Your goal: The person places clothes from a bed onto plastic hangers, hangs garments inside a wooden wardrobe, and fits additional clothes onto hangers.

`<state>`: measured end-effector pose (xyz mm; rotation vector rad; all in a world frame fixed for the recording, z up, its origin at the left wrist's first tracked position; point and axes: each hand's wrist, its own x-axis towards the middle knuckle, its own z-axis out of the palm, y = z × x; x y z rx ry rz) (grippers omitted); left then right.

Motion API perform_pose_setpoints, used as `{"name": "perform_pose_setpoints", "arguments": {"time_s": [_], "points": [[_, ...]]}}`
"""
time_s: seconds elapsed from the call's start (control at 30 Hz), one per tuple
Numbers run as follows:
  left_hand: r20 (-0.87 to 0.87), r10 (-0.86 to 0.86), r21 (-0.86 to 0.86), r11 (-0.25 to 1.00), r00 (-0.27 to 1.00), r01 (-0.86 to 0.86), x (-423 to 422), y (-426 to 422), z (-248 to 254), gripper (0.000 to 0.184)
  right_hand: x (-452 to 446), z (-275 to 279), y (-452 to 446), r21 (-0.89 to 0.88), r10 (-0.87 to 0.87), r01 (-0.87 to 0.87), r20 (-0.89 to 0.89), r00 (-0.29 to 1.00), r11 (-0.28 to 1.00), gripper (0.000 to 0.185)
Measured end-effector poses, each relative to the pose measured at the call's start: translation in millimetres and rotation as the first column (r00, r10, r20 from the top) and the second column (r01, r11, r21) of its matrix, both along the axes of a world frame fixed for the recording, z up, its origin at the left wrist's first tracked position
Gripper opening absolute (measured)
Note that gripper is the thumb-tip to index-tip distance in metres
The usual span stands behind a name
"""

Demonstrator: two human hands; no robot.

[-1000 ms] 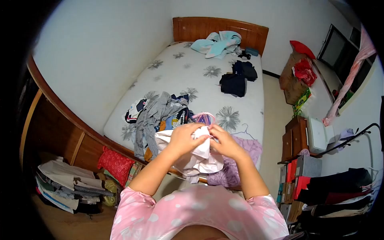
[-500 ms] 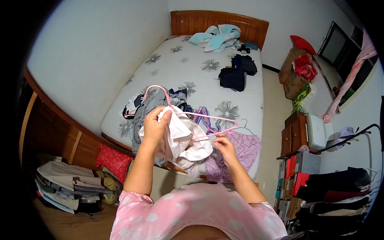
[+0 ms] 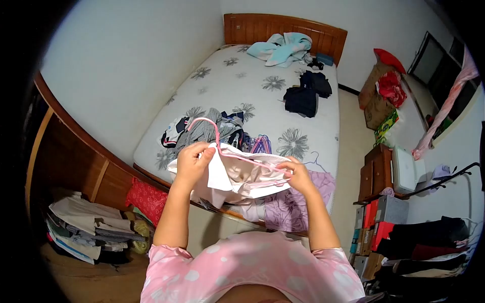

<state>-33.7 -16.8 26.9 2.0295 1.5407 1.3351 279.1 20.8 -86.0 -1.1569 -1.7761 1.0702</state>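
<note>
Now has the pink hanger (image 3: 217, 134) slid into the white shirt (image 3: 217, 174). Pinches cloth by the hook with the left hand (image 3: 191, 164), the nearer one; pinches the shirt's edge with the right hand (image 3: 299, 175). From left fingers, points hook near twelve o'clock, long bar just past three.

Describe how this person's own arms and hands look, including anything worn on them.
Short pink sleeves with pale round spots end above the elbows. Both forearms are bare, as are the left hand and right hand; no gloves show.
</note>
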Motion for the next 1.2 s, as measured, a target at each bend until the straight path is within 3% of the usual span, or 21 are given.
{"name": "perform_pose_setpoints", "arguments": {"time_s": [0.07, 0.17, 0.3, 0.4, 0.5, 0.6, 0.7, 0.8, 0.9, 0.93, 1.03, 1.1, 1.17, 1.2], "points": [[-0.168, 0.044, 0.038, 0.999, 0.985, -0.038, 1.6, -4.6, 6.2, 0.027, 17.4, 3.5, 13.3, 0.102, 0.062, -0.082, 0.187, 0.980, 0.991, 0.036], [-0.291, 0.110, 0.073, 0.993, 0.950, -0.092, 4.0, -9.6, 15.7, 0.029, 20.6, 38.4, 9.6, 0.018, 0.114, -0.122, 0.230, 0.966, 0.992, 0.040], [-0.466, 0.138, 0.164, 0.984, 0.874, -0.068, 2.6, -9.3, 19.2, 0.029, 20.8, 50.6, 3.5, 0.051, 0.104, -0.120, 0.245, 0.964, 0.991, 0.043], [-0.461, 0.153, 0.290, 0.957, 0.874, -0.014, 0.9, -3.6, 10.9, 0.027, 17.5, 67.8, -6.4, 0.017, 0.097, -0.100, 0.151, 0.984, 0.995, 0.044], [-0.415, 0.232, 0.267, 0.955, 0.880, -0.126, 2.2, -6.5, 10.5, 0.027, 11.1, 68.1, -10.5, 0.187, 0.066, -0.087, 0.117, 0.991, 0.979, 0.045], [-0.251, 0.326, 0.270, 0.928, 0.911, -0.258, -0.5, -4.2, -4.7, 0.025, -13.6, 72.3, -26.1, 0.190, -0.015, 0.025, -0.055, 0.998, 0.981, 0.046], [-0.141, 0.342, 0.282, 0.913, 0.929, -0.294, 2.3, -9.9, -10.2, 0.024, -48.1, 44.7, -43.0, 0.446, 0.004, -0.047, 0.097, 0.995, 0.894, 0.044], [-0.037, 0.303, 0.315, 0.908, 0.952, -0.277, -5.5, -12.2, -23.2, 0.023, -52.7, 42.1, -51.4, -0.011, 0.306, -0.309, -0.115, 0.945, 0.951, 0.041], [-0.022, 0.300, 0.230, 0.930, 0.954, -0.287, -15.9, -18.9, -28.4, 0.024, -33.1, 27.4, -28.3, -0.203, 0.088, -0.206, -0.472, 0.877, 0.957, 0.036], [-0.038, 0.285, 0.231, 0.935, 0.958, -0.269, -19.0, -20.8, -28.1, 0.025, -32.2, 25.5, -18.0, -0.155, -0.046, -0.014, -0.380, 0.924, 0.988, 0.040], [-0.050, 0.230, 0.263, 0.942, 0.972, -0.209, -25.1, -24.9, -27.9, 0.025, -33.1, 47.0, -0.3, 0.365, -0.017, 0.025, -0.026, 1.000, 0.931, 0.050], [-0.016, 0.192, 0.323, 0.930, 0.981, -0.176, -27.4, -26.9, -31.6, 0.026, -42.6, 50.2, 8.0, 0.472, 0.057, -0.132, 0.170, 0.984, 0.871, 0.058], [-0.033, 0.218, 0.253, 0.946, 0.975, -0.203, -28.4, -34.1, -28.4, 0.026, -51.5, 45.6, 14.8, 0.541, 0.093, -0.297, 0.373, 0.923, 0.787, 0.060], [-0.040, 0.233, 0.219, 0.951, 0.972, -0.219, -29.6, -36.9, -27.3, 0.027, -59.3, 45.9, 9.8, 0.543, 0.050, -0.313, 0.443, 0.895, 0.779, 0.052]]}}
